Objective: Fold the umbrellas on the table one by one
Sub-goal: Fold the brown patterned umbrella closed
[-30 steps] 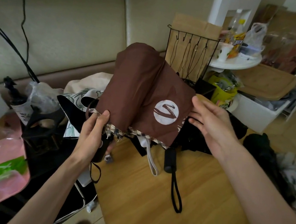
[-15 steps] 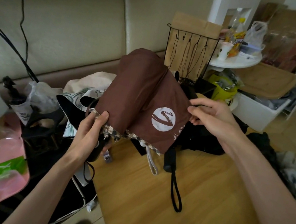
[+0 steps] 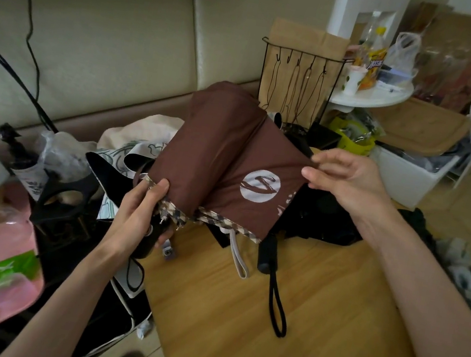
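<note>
Padded cream wall panels (image 3: pixel 109 50) are backing a cluttered wooden bench (image 3: pixel 277 354), and above it the person is holding a brown umbrella (image 3: pixel 225 158), collapsed but with its canopy loose and bulging. The left hand (image 3: pixel 137 218) is gripping the lower end: its thumb is pressing on the checked hem (image 3: pixel 215 220) while the fingers (image 3: pixel 164 235) are curling round the black handle (image 3: pixel 150 242) beneath. The right hand (image 3: pixel 351 181) is pinching the canopy's right fold edge between thumb and forefinger, with its other fingers lying loosely curled behind. A round white logo (image 3: pixel 259 186) is sitting on the cloth between the two hands, and a pale strap (image 3: pixel 236 255) is hanging from under the hem.

Behind the brown cloth a black umbrella (image 3: pixel 324 214) is lying on the bench, its grip (image 3: pixel 268 254) and wrist loop (image 3: pixel 277 308) pointing toward the person. The brown canopy is hiding much of it. How the ribs and shaft are sitting inside the brown cloth cannot be told. Pale patterned fabric (image 3: pixel 137 144) at the left is being partly covered too.
</note>
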Action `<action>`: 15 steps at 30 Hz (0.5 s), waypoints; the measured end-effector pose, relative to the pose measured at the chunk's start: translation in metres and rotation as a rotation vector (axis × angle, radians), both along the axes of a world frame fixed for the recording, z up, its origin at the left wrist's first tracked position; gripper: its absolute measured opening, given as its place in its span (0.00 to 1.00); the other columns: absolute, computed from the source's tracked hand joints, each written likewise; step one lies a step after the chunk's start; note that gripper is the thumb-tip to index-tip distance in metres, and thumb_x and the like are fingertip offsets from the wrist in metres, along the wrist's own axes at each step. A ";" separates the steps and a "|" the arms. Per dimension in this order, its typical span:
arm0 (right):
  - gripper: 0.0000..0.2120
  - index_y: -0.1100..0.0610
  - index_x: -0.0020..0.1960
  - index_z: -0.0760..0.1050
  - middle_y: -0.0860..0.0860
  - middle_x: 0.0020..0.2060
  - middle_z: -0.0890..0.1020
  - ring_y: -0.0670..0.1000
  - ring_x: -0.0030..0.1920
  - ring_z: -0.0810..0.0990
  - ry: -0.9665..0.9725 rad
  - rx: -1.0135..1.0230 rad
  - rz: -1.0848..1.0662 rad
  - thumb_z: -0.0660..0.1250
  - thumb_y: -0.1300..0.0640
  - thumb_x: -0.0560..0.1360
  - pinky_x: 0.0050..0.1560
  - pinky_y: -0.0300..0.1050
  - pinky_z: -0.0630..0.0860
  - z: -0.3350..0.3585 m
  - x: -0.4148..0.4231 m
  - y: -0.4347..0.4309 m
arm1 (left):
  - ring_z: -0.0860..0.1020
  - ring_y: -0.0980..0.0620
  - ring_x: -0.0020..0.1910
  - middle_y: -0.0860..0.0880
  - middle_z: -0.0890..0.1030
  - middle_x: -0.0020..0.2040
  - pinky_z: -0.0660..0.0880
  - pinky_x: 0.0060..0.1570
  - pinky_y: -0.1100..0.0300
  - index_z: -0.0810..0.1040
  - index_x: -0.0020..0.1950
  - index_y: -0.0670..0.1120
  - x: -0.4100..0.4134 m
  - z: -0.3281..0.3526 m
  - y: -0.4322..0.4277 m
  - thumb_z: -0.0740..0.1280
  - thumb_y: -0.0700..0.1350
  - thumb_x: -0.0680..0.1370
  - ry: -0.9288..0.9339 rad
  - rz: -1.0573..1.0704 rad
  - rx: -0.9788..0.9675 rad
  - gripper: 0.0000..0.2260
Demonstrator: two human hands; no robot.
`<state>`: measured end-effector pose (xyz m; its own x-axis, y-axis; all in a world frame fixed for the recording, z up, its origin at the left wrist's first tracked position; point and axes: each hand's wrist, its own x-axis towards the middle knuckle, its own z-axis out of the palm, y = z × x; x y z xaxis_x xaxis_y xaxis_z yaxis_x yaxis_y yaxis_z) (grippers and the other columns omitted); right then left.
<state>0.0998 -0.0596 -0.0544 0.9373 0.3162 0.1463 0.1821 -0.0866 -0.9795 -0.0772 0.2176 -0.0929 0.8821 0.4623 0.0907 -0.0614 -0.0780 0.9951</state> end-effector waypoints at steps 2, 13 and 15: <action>0.20 0.55 0.64 0.83 0.56 0.53 0.88 0.52 0.55 0.88 0.124 0.147 0.028 0.79 0.64 0.74 0.56 0.43 0.84 0.001 -0.004 0.006 | 0.70 0.45 0.24 0.44 0.76 0.28 0.68 0.20 0.62 0.76 0.36 0.57 0.001 -0.001 -0.002 0.61 0.56 0.85 0.012 0.019 -0.033 0.18; 0.13 0.61 0.60 0.84 0.55 0.52 0.89 0.55 0.55 0.87 0.040 0.146 0.104 0.66 0.54 0.85 0.58 0.48 0.84 0.017 -0.040 0.039 | 0.78 0.45 0.33 0.50 0.81 0.37 0.76 0.32 0.54 0.73 0.53 0.39 0.010 -0.017 -0.006 0.62 0.60 0.84 -0.016 0.030 0.070 0.22; 0.13 0.63 0.59 0.85 0.56 0.54 0.88 0.55 0.57 0.87 -0.044 0.145 0.166 0.65 0.55 0.86 0.64 0.52 0.81 0.024 -0.046 0.046 | 0.81 0.51 0.38 0.55 0.83 0.40 0.78 0.38 0.55 0.77 0.56 0.44 0.012 -0.019 -0.010 0.62 0.59 0.84 -0.039 0.004 0.122 0.18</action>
